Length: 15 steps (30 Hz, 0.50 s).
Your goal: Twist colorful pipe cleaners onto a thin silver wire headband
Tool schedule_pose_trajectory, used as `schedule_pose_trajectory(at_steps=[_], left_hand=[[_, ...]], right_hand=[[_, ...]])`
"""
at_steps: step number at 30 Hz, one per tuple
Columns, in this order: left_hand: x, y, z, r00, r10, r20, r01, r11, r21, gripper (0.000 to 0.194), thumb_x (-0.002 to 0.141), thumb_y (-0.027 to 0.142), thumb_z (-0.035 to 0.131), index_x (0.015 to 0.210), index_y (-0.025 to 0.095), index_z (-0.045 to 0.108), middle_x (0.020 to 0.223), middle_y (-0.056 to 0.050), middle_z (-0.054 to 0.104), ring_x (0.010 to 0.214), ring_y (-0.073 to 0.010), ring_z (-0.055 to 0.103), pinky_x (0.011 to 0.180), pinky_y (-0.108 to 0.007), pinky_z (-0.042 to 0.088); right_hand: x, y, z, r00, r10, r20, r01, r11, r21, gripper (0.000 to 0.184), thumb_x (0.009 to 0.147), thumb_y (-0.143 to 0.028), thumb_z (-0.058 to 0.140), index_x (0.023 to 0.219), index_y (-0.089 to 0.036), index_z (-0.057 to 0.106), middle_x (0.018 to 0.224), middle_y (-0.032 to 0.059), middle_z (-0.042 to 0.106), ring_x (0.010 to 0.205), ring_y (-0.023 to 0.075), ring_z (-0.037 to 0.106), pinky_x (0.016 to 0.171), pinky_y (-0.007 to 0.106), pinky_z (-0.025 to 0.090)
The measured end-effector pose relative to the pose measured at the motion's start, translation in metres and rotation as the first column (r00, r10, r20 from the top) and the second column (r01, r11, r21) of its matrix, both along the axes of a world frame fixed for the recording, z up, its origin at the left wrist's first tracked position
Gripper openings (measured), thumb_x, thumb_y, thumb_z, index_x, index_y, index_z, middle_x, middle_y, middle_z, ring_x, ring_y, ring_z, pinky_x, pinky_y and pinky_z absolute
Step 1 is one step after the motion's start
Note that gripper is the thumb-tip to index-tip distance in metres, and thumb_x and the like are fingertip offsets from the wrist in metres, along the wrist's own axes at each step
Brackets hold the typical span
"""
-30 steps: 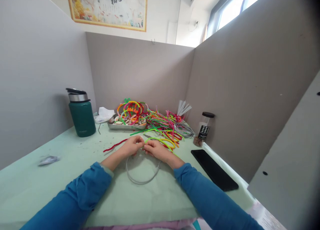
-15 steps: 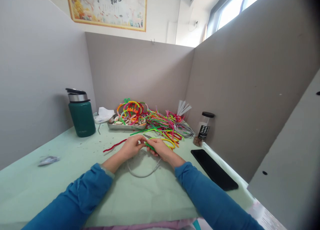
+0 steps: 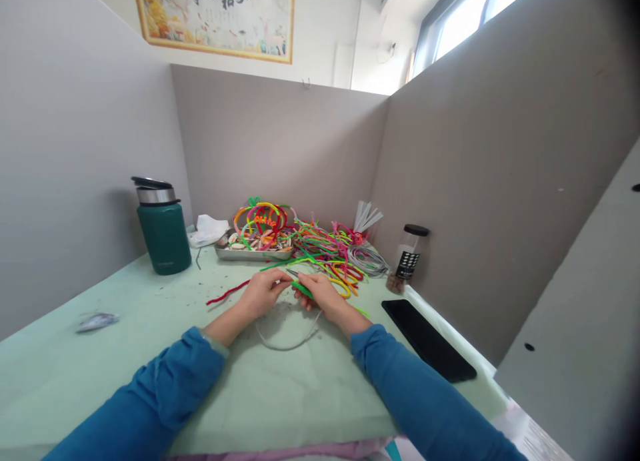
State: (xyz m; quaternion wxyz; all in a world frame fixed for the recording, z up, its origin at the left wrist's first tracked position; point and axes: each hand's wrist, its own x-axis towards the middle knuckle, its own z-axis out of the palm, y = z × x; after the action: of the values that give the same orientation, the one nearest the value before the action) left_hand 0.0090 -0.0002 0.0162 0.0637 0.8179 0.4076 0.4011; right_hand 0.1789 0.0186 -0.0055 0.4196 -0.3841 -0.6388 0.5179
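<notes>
My left hand [image 3: 263, 291] is closed, thumb and forefinger pinched together at the grey wire loop [image 3: 286, 349]; exactly what lies between the fingertips is small and partly hidden. Opposite it, fingertips almost meeting, my right hand [image 3: 323, 295] curls around a bright green pipe cleaner [image 3: 302, 288] at the top of the loop. The loop's lower curve hangs just over the table below both hands. A yellow-green tip pokes out beside my right wrist. Just beyond the hands, a thin dark pointed tool tip [image 3: 292, 271] shows, its remainder hidden.
A metal tray [image 3: 255, 255] of wood slices carries colourful pipe-cleaner hoops. Right of it are piled pipe cleaners [image 3: 325, 242] and coiled grey wire [image 3: 369, 261]. A red pipe cleaner [image 3: 226, 293] lies left. Green bottle [image 3: 164, 237], jar [image 3: 406, 261] and black phone-like slab [image 3: 427, 339] stand around.
Both hands have shifted slightly, and the wire loop's lower curve sits a little higher. More green shows between my right fingers, and a yellow-green tip now appears beside the right wrist.
</notes>
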Motion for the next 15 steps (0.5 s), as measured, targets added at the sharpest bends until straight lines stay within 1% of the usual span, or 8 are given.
schedule_pose_trajectory(at_steps=[2,4,6,8,12,15], left_hand=[[0.000,-0.001,0.001,0.999,0.030,0.042,-0.028,0.998,-0.052,0.020,0.078,0.030,0.050,0.080,0.018,0.065,0.075,-0.002,0.063,0.062,-0.0099,0.054,0.060,-0.019,0.041],[0.000,-0.001,0.001,0.995,0.057,0.088,-0.044,0.988,-0.151,0.022,0.077,0.033,0.049,0.082,0.017,0.065,0.068,0.000,0.062,0.051,-0.0082,0.051,0.052,-0.019,0.039],[-0.001,-0.001,0.001,0.988,0.072,0.138,-0.036,0.967,-0.252,0.026,0.076,0.036,0.049,0.083,0.016,0.064,0.058,0.002,0.059,0.043,-0.0074,0.047,0.047,-0.019,0.038],[-0.002,0.000,0.000,0.978,0.071,0.196,-0.003,0.946,-0.325,0.028,0.074,0.039,0.050,0.082,0.016,0.063,0.052,0.004,0.055,0.039,-0.0073,0.046,0.044,-0.019,0.037],[-0.003,0.002,-0.001,0.949,0.042,0.314,0.098,0.902,-0.420,0.029,0.071,0.041,0.052,0.081,0.015,0.061,0.057,0.004,0.054,0.038,-0.0061,0.045,0.039,-0.018,0.036],[-0.001,0.001,0.000,0.927,0.030,0.373,0.154,0.877,-0.455,0.029,0.070,0.041,0.054,0.082,0.015,0.061,0.060,0.003,0.053,0.039,-0.0052,0.045,0.038,-0.017,0.036]], right_hand=[[0.001,0.001,0.001,0.996,-0.083,0.020,0.081,0.994,0.077,0.031,0.079,-0.043,0.048,0.070,-0.015,0.056,0.058,0.0007,0.057,0.040,0.0075,0.048,0.035,0.018,0.037],[0.002,0.000,0.003,0.995,-0.101,0.007,0.099,0.989,0.108,0.025,0.078,-0.039,0.051,0.071,-0.015,0.055,0.057,-0.0007,0.056,0.041,0.0075,0.049,0.036,0.018,0.037],[0.004,-0.001,0.006,0.999,-0.040,-0.025,0.041,0.998,0.042,0.022,0.079,-0.037,0.051,0.081,-0.016,0.056,0.065,0.0003,0.060,0.044,0.0077,0.051,0.039,0.018,0.039],[0.007,-0.003,0.009,0.998,0.021,-0.056,-0.022,1.000,-0.022,0.024,0.079,-0.037,0.051,0.090,-0.017,0.055,0.067,0.0008,0.061,0.043,0.0074,0.051,0.040,0.018,0.040],[0.014,-0.004,0.014,0.985,0.089,-0.150,-0.095,0.995,-0.032,0.026,0.078,-0.034,0.053,0.098,-0.017,0.054,0.068,0.0003,0.060,0.044,0.0074,0.051,0.043,0.019,0.041],[0.016,-0.003,0.014,0.986,0.138,-0.089,-0.143,0.989,-0.044,0.028,0.075,-0.035,0.057,0.097,-0.017,0.055,0.069,0.0012,0.061,0.044,0.0071,0.050,0.041,0.018,0.038]])
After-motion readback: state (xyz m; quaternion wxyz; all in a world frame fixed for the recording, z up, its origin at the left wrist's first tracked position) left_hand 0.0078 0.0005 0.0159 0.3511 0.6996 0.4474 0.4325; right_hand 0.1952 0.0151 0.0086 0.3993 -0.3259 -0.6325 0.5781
